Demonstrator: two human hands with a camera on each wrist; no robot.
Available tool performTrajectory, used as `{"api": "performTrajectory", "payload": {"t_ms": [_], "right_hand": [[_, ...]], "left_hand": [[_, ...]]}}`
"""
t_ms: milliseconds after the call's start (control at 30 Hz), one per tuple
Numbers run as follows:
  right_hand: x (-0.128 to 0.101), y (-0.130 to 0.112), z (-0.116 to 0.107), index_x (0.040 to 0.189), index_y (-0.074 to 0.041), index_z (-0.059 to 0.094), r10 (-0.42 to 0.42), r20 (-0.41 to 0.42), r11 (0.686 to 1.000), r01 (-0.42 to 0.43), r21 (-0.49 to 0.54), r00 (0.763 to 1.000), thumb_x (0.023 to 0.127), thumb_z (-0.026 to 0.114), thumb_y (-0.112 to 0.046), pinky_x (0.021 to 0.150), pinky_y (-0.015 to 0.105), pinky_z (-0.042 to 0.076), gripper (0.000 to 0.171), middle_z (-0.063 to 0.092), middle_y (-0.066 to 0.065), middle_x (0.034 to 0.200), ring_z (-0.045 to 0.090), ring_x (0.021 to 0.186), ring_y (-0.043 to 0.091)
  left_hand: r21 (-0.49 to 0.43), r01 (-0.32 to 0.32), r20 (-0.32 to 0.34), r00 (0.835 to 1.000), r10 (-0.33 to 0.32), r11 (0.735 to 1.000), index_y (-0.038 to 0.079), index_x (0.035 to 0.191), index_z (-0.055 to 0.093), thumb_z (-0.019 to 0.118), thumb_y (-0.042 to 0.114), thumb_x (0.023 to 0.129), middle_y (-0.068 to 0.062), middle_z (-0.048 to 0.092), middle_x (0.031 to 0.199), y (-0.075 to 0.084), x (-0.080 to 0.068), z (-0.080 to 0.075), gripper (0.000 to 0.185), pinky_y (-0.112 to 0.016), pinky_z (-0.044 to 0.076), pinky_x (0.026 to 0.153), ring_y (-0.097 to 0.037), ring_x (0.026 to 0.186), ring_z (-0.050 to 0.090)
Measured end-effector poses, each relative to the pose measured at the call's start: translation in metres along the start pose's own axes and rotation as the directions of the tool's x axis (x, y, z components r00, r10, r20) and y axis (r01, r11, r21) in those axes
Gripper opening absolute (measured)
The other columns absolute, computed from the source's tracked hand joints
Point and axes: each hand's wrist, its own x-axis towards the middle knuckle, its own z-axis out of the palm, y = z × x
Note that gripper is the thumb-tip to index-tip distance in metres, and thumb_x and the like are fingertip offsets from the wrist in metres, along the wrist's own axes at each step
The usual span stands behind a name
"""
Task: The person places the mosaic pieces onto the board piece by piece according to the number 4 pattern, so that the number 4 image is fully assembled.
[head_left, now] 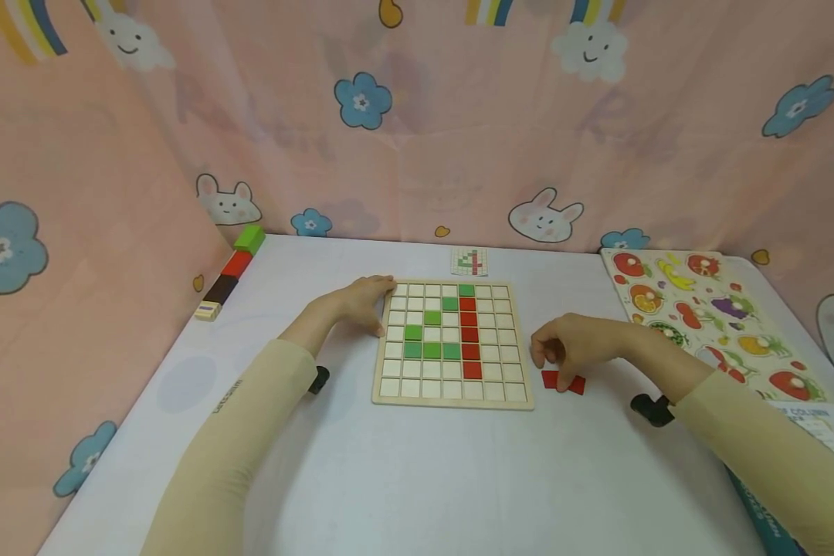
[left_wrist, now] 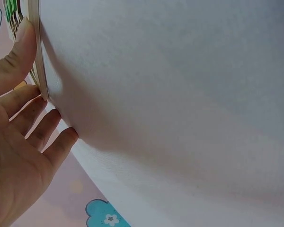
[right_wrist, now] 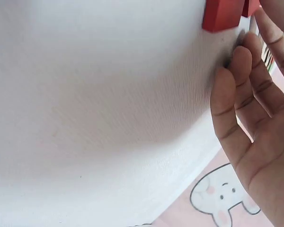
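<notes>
A wooden grid board [head_left: 452, 405] lies flat on the table, with several green tiles [head_left: 432, 317] and a column of red tiles [head_left: 469, 334] in its squares. My left hand [head_left: 357, 303] rests along the board's left side, fingers at the far left corner and thumb lower down; the left wrist view shows its fingers [left_wrist: 35, 132] spread against the edge. Right of the board, my right hand [head_left: 580, 344] is over loose red tiles [head_left: 577, 385], one digit coming down among them. The right wrist view shows a red tile [right_wrist: 222, 14] by the fingertips, most fingers loosely bent.
A small pattern card [head_left: 469, 261] lies behind the board. At the far left stands a row of green [head_left: 250, 238], red [head_left: 236, 264] and black [head_left: 221, 290] blocks. A fruit-picture board [head_left: 702, 309] lies at the right, with a printed box [head_left: 823, 425] in front, partly under the right sleeve.
</notes>
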Motion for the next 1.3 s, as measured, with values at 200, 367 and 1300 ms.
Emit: {"api": "performTrajectory", "payload": {"t_ms": [200, 367, 1300], "right_hand": [[0.002, -0.001, 0.001, 0.084, -0.018, 0.065, -0.012, -0.021, 1.000, 0.012, -0.019, 1.000, 0.070, 0.088, -0.019, 0.066, 0.024, 0.047, 0.027, 0.057, 0.001, 0.081, 0.053, 0.081, 0.016], [0.004, 0.000, -0.003, 0.084, -0.016, 0.065, -0.044, -0.069, 0.998, 0.041, -0.049, 0.997, 0.076, 0.083, -0.014, 0.066, 0.023, 0.050, 0.019, 0.061, -0.002, 0.080, 0.055, 0.078, 0.014], [0.034, -0.076, 0.041, 0.084, -0.011, 0.071, -0.190, -0.241, 0.971, 0.218, 0.096, 0.952, 0.082, 0.075, -0.006, 0.065, 0.019, 0.055, 0.006, 0.070, -0.002, 0.077, 0.060, 0.071, 0.009]], "left_hand": [[-0.005, 0.002, 0.001, 1.000, -0.002, 1.000, 0.004, 0.156, 0.026, 0.082, 0.014, 0.078, -0.014, 0.019, 0.167, -0.001, -0.001, 0.000, 0.096, -0.051, 0.019, 0.128, -0.039, 0.154, 0.017], [-0.014, 0.005, 0.007, 1.000, -0.005, 1.000, 0.005, 0.156, 0.026, 0.082, 0.014, 0.078, -0.014, 0.018, 0.167, -0.002, 0.000, 0.001, 0.096, -0.051, 0.019, 0.128, -0.038, 0.155, 0.016], [-0.004, 0.009, -0.001, 1.000, -0.009, 1.000, 0.006, 0.156, 0.027, 0.082, 0.015, 0.079, -0.012, 0.018, 0.167, 0.000, -0.002, 0.000, 0.096, -0.052, 0.020, 0.127, -0.039, 0.155, 0.016]]}}
